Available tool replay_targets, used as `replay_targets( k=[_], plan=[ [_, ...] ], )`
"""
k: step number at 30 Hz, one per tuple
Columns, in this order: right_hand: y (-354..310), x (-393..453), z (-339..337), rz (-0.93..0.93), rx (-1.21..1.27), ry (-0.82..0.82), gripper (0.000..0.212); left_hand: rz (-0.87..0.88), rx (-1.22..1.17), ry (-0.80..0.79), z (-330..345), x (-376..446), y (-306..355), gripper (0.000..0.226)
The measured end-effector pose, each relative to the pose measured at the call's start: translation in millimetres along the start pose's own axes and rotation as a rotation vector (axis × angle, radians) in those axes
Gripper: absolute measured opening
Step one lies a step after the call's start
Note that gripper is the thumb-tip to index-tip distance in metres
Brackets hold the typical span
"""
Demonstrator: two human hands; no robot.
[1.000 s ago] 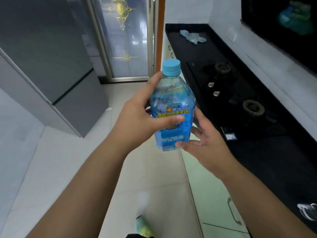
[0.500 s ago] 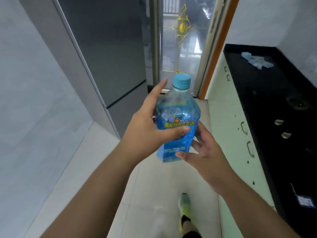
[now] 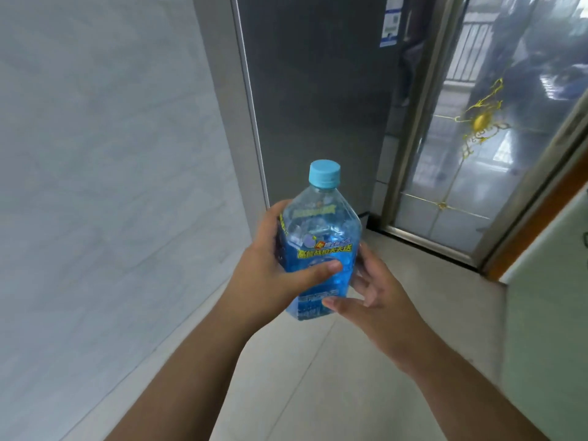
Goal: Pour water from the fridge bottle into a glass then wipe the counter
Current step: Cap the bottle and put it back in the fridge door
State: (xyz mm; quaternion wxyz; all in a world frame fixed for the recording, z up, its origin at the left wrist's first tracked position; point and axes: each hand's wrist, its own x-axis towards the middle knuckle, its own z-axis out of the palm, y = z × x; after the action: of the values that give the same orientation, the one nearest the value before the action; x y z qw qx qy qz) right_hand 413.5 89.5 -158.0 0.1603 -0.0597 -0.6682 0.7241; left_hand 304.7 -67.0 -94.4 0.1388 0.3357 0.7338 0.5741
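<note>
A capped bottle is gripped by the left hand; the right hand, seemingly relaxed, hovers beside it. Pouring and wiping remain.

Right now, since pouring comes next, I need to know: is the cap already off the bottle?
No, the light blue cap sits on the neck of the bottle, which the left hand grips.

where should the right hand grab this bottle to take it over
Grip the labelled body of the bottle from its right side, opposite the left hand that wraps it from the left. The bottle stands upright, its flat sides widest at the label. The right hand sits beside its lower half, fingers relaxed.
</note>
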Motion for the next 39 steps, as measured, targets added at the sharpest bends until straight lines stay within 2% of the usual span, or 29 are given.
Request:
replay_targets(
  k=[9, 13, 17, 21, 23, 26, 30, 32, 35, 39],
  plan=[
    [8, 139, 16, 0.028, -0.045, -0.244, 0.081, -0.024, 0.046, 0.228, -61, 92, -40, 0.078],
    [16, 215, 29, 0.034, -0.178, -0.299, 0.083, -0.016, 0.02, 0.274, -100, 143, -70, 0.08],
    [15, 295, 52, 0.002, -0.539, -0.269, 0.076, 0.004, 0.052, 0.31, -150, 201, -97, 0.082],
    [12, 384, 63, -0.248, -1.363, -0.229, 0.08, 0.019, 0.126, 0.378, -197, 257, -123, 0.082],
    [5, 422, 74, -0.263, -1.57, -0.161, 0.069, 0.025, 0.165, 0.388, -215, 280, -134, 0.082],
    [-2, 468, 94, -0.201, -1.707, -0.133, 0.057, 0.028, 0.206, 0.382, -232, 305, -142, 0.083],
    [6, 515, 95, 0.062, -1.793, -0.215, 0.057, 0.019, 0.196, 0.364, -241, 332, -149, 0.082],
    [13, 525, 91, 0.125, -1.808, -0.209, 0.054, 0.009, 0.195, 0.345, -242, 342, -154, 0.081],
    [26, 529, 90, 0.134, -1.877, -0.148, 0.059, 0.001, 0.221, 0.307, -242, 355, -161, 0.082],
    [40, 526, 96, 0.181, -1.85, -0.101, 0.071, -0.018, 0.248, 0.275, -241, 369, -170, 0.088]
  ],
)
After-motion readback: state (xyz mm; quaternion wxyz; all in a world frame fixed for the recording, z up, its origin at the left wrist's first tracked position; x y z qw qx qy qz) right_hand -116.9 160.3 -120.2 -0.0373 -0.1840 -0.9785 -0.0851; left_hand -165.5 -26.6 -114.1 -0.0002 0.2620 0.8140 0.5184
